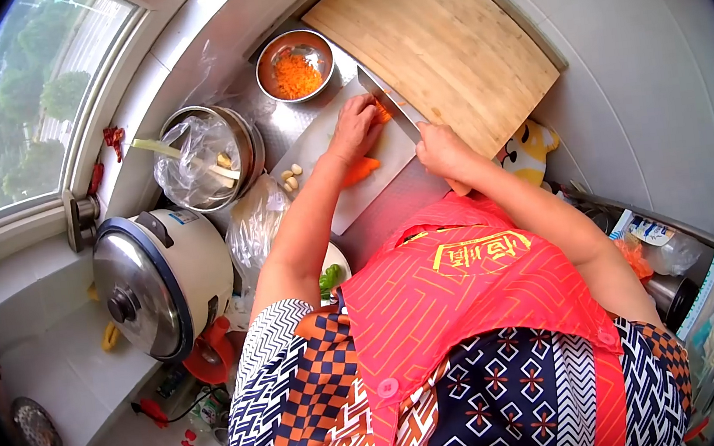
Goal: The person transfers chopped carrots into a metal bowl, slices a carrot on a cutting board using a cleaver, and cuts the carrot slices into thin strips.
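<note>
My right hand [444, 151] is closed round the handle of a kitchen knife [395, 104], its broad blade pointing away from me. Just left of the blade, my left hand [353, 128] presses with curled fingers on cut orange carrot [381, 113]. Both rest over a thin white cutting board [400, 140]. Nearer to me on this board lies another carrot piece [360, 171]. Several peeled garlic cloves [291, 178] sit by my left forearm. Beyond my left hand stands a metal bowl [268, 76] holding chopped carrot [297, 76].
A large wooden board [441, 37] occupies the back right. On the left are a pot [247, 143] with a plastic bag [192, 167] in it and a big rice cooker [161, 280]. Green vegetables [330, 279] show beside my left elbow. A window [34, 92] borders the counter.
</note>
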The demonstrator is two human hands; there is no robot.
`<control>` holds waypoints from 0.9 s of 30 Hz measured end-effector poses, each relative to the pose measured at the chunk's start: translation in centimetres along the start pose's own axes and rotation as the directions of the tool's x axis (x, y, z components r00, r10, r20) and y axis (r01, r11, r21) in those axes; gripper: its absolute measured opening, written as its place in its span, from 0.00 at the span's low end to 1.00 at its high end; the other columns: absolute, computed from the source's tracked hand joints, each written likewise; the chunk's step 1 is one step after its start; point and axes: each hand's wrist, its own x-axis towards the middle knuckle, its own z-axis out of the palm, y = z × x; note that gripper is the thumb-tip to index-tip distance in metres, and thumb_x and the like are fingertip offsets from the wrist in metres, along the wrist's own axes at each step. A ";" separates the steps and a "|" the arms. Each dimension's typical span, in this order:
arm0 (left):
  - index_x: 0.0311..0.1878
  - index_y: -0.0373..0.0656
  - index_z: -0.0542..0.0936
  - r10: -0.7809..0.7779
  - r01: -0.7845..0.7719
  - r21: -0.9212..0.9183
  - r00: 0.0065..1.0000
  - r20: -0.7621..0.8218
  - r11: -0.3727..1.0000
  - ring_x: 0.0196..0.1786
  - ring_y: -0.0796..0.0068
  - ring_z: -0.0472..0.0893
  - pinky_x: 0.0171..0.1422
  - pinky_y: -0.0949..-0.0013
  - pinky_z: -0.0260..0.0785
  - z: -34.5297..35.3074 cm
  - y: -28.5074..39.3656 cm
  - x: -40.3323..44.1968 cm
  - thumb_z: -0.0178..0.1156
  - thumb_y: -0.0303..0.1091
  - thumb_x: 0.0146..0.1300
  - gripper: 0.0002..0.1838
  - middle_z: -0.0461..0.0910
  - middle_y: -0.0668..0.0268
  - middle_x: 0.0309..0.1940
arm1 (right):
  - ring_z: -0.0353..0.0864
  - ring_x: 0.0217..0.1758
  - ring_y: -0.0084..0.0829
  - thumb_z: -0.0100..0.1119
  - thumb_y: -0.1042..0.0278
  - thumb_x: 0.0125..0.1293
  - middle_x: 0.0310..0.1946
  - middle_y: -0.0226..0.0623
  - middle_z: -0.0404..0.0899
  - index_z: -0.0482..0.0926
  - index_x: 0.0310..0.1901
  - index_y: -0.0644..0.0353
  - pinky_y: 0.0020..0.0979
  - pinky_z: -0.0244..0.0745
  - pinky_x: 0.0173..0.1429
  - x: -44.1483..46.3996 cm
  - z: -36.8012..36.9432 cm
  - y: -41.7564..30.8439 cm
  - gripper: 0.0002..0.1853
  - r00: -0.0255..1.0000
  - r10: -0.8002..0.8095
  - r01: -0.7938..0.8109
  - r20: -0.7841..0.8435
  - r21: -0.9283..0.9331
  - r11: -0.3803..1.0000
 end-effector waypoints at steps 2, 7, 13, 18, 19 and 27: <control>0.38 0.40 0.73 -0.010 0.010 -0.007 1.000 0.001 1.000 0.55 0.50 0.71 0.58 0.56 0.66 0.0 0.0 0.0 0.66 0.26 0.47 0.15 0.72 0.54 0.53 | 0.80 0.41 0.58 0.51 0.71 0.60 0.34 0.63 0.79 0.74 0.41 0.70 0.48 0.76 0.49 0.1 0.1 -0.2 0.12 1.000 0.018 -0.017 0.021 -0.021 1.000; 0.37 0.39 0.73 0.005 -0.005 -0.027 1.000 -0.025 1.000 0.54 0.50 0.71 0.58 0.56 0.66 0.2 0.0 0.0 0.66 0.25 0.48 0.14 0.72 0.54 0.52 | 0.80 0.42 0.58 0.50 0.72 0.60 0.34 0.65 0.79 0.73 0.40 0.73 0.49 0.76 0.49 0.4 0.0 -1.1 0.11 0.999 -0.028 0.030 0.019 -0.133 0.991; 0.37 0.40 0.74 0.010 -0.012 -0.036 0.999 -0.041 0.999 0.53 0.50 0.71 0.57 0.57 0.66 0.2 0.0 0.1 0.66 0.25 0.47 0.14 0.73 0.54 0.52 | 0.80 0.39 0.59 0.51 0.73 0.60 0.32 0.64 0.79 0.73 0.38 0.72 0.49 0.76 0.46 2.1 2.1 0.2 0.09 0.998 -0.037 0.028 -0.055 -0.156 0.987; 0.36 0.41 0.75 0.001 -0.002 -0.033 1.000 -0.025 0.999 0.53 0.50 0.71 0.57 0.57 0.66 0.0 0.1 0.1 0.66 0.23 0.45 0.14 0.73 0.54 0.52 | 0.81 0.38 0.58 0.51 0.73 0.60 0.30 0.63 0.79 0.73 0.37 0.71 0.49 0.76 0.45 2.3 2.6 1.2 0.08 0.990 -0.085 0.076 -0.114 -0.079 0.994; 0.36 0.42 0.75 -0.006 0.005 -0.036 1.000 -0.023 0.999 0.53 0.50 0.72 0.57 0.57 0.66 -0.2 0.3 0.1 0.67 0.23 0.45 0.14 0.73 0.54 0.52 | 0.81 0.38 0.58 0.51 0.73 0.60 0.30 0.63 0.79 0.73 0.37 0.71 0.49 0.76 0.45 2.4 2.5 1.3 0.08 0.988 -0.094 0.085 -0.119 -0.078 0.993; 0.38 0.43 0.74 -0.079 0.076 -0.064 0.996 -0.052 0.995 0.53 0.51 0.71 0.57 0.58 0.66 -0.7 0.8 0.0 0.68 0.24 0.44 0.17 0.73 0.56 0.50 | 0.81 0.39 0.57 0.52 0.72 0.60 0.31 0.61 0.79 0.73 0.38 0.70 0.48 0.76 0.47 2.3 2.3 1.6 0.09 0.988 -0.087 0.078 -0.128 -0.074 0.994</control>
